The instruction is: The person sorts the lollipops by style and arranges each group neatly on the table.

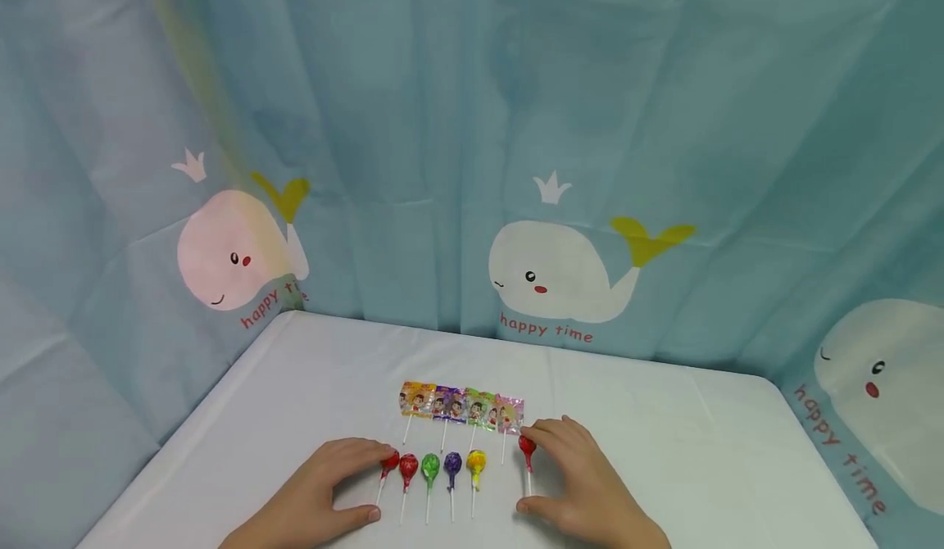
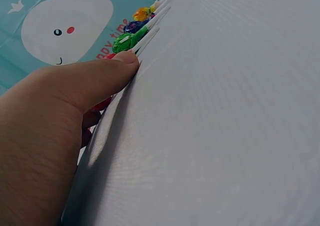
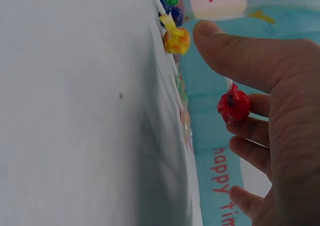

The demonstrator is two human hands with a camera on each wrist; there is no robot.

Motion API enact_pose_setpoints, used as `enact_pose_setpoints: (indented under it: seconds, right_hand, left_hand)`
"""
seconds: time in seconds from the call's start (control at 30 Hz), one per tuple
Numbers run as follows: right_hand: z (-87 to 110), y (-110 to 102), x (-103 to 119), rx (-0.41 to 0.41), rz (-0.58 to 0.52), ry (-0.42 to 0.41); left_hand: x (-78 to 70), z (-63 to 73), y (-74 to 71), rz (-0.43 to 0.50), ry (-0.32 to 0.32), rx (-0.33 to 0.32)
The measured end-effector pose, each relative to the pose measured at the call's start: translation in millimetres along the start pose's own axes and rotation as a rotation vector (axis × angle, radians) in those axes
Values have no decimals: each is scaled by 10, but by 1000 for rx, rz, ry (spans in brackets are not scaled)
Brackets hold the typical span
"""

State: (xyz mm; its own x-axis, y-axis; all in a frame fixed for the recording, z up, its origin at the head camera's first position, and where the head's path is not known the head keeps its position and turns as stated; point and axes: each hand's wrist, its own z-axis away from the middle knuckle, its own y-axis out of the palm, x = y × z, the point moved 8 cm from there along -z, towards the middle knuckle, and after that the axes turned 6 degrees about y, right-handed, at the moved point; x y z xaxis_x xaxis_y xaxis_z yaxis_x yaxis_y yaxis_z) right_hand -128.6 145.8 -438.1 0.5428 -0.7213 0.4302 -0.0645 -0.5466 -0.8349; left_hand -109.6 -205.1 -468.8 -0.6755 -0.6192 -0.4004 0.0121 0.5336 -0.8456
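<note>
Near the row's left end, my left hand (image 1: 317, 487) holds a red lollipop (image 1: 389, 460) between its fingertips, at the candy, and its thumb, by the foot of the stick. To its right lie another red lollipop (image 1: 409, 465), a green one (image 1: 430, 467), a purple one (image 1: 453, 463) and a yellow one (image 1: 476, 460), sticks toward me. My right hand (image 1: 578, 479) holds a further red lollipop (image 3: 233, 105), fingers at the candy and thumb by the stick's lower end. In the right wrist view it shows above the table surface.
Behind the row, lollipops in flat printed wrappers lie side by side: orange (image 1: 418, 399), purple (image 1: 449, 402), green (image 1: 482, 409) and pink (image 1: 510, 414). A white cloth covers the table (image 1: 664, 442). A blue curtain (image 1: 413, 123) with whale prints hangs along the back and sides.
</note>
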Motion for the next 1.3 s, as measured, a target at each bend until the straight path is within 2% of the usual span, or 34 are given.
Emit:
enact_pose_setpoints:
  seconds: [0.17, 0.3, 0.47, 0.63, 0.8, 1.13, 1.3]
  right_hand:
    - [-21, 51, 61, -25, -18, -48]
    - [-43, 98, 86, -2, -25, -38]
    - [-68, 169, 116, 50, -30, -7]
    - [-47, 243, 151, 83, -22, -14]
    - [-35, 271, 178, 79, -19, -41]
    - [10, 347, 180, 116, -28, -49]
    - [26, 329, 192, 85, -29, -84]
  left_hand:
    - [32, 0, -13, 20, -53, 27]
    - [59, -6, -27, 20, -72, 27]
    - [64, -24, -60, 7, -43, -7]
    - [45, -25, -67, 7, -4, -26]
    - [27, -47, -72, 14, 34, -51]
    - [18, -2, -34, 20, 40, -62]
    - [26, -10, -17, 36, 62, -69]
